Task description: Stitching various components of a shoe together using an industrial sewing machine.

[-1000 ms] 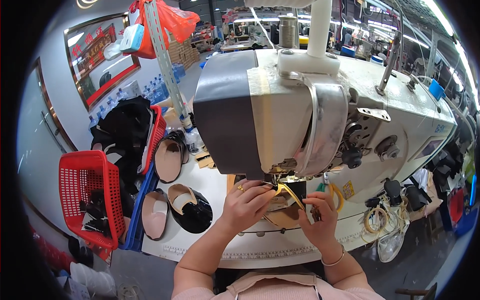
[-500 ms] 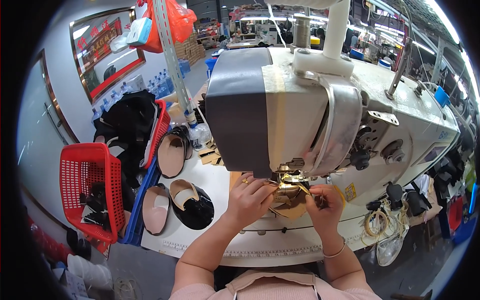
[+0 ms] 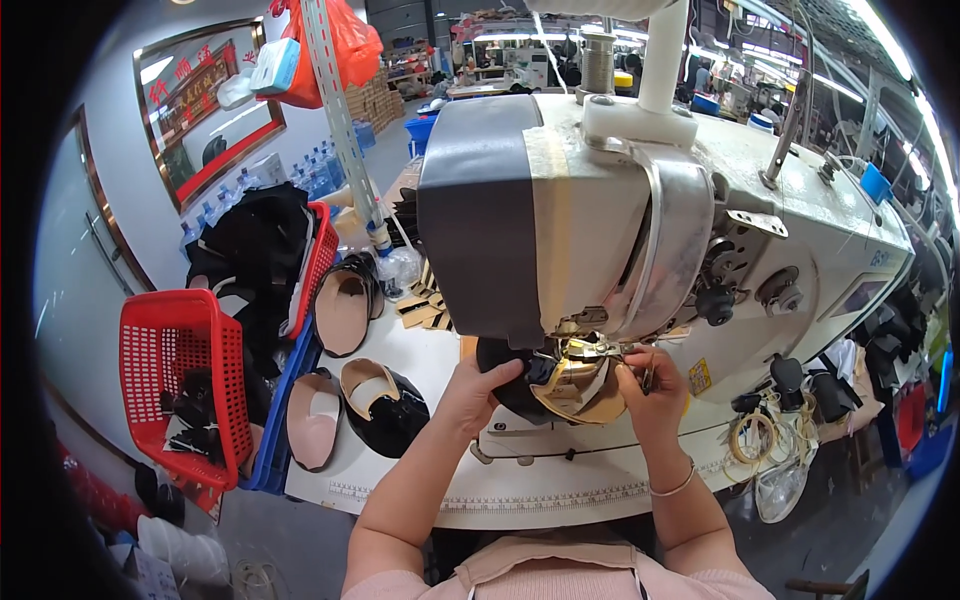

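A black shoe upper with a tan lining (image 3: 592, 408) sits under the needle area of a large sewing machine (image 3: 600, 230), lit by a warm lamp. My left hand (image 3: 482, 392) grips its left side, thumb on top and the other fingers hidden beneath. At the right edge of the upper, beside the presser foot (image 3: 590, 350), my right hand (image 3: 652, 388) is closed with its fingertips pinched together. A slim dark object shows within that hand, too small to identify. The exact contact at the needle is hidden by the machine head and glare.
Left on the white table (image 3: 400, 495) lie a black glossy upper (image 3: 400, 420) and pale-lined uppers (image 3: 313, 420). Beyond them stand a red basket (image 3: 235, 370) and a blue crate (image 3: 275, 425). Tape rolls and cords (image 3: 755, 445) hang at the right.
The shoe upper has turned and shifted, so more of its black side and lining shows. My left hand has moved left and away from the needle; my right hand has risen slightly.
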